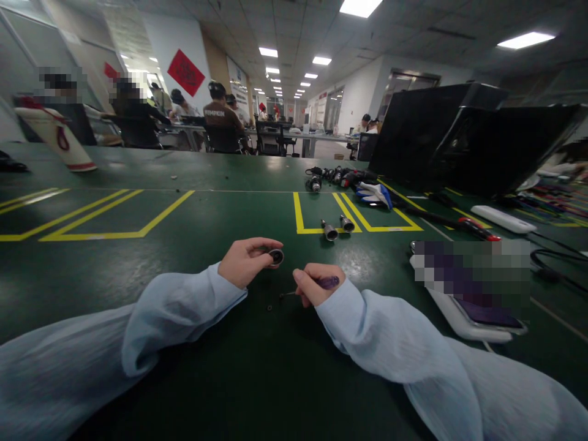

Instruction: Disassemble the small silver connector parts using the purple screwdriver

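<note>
Between the thumb and fingers of my left hand [243,260] is a small round metal part [276,256], its dark hollow end turned toward me. My right hand [318,283] grips a small screwdriver with a purple handle [329,282]; its thin shaft points left, low over the table. A tiny dark ring-like piece [269,308] lies on the green tabletop [220,380] just left of the screwdriver's tip. Beyond my hands, two metal cup-shaped parts with short stems [329,232] rest by a yellow tape line.
A phone [482,306] lies on a white block at the right. Farther back are a blue and white glove [374,195], a heap of dark metal parts [316,180], a red and black tool handle [478,229] and large black cases [422,131]. People sit at desks beyond.
</note>
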Tool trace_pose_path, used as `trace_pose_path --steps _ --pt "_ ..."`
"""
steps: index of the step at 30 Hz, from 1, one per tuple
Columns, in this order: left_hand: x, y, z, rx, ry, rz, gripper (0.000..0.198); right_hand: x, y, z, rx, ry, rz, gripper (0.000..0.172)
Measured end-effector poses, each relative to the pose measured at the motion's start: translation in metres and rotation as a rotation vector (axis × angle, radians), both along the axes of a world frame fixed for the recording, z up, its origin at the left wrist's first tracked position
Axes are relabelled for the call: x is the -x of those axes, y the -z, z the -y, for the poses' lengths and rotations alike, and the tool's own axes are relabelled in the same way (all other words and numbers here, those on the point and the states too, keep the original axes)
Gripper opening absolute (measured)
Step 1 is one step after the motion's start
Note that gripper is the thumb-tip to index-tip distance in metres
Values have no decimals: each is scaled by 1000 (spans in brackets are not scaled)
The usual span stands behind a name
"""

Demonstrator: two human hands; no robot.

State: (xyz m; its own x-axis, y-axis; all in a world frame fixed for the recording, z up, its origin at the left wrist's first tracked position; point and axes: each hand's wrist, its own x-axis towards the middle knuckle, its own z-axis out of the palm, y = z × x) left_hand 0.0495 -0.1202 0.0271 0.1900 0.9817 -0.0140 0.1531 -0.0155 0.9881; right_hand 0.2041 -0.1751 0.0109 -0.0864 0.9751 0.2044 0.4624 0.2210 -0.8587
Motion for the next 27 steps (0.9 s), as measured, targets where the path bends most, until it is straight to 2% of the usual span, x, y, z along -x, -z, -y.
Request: trace_pose_path --steps 3,6,10,13,16,19,27 --pt "3 3 -2 36 19 29 31 -2 -11 -2 127 20 96 35" --pt "5 7 -4 57 33 88 34 -2 -11 0 191 47 21 34" --pt "4 10 -6 45 3 194 32 0 3 4 54 -50 -201 34" --pt "4 8 -6 59 4 183 27 -2 10 4 -123 -47 -256 35" --pt "4 7 -5 66 12 130 26 -4 10 2 -297 3 -132 29" --pt "4 6 -2 67 16 126 25 -5 8 0 -396 9 8 22" --pt "-1 2 4 65 31 110 26 -5 8 -1 -485 4 136 20"
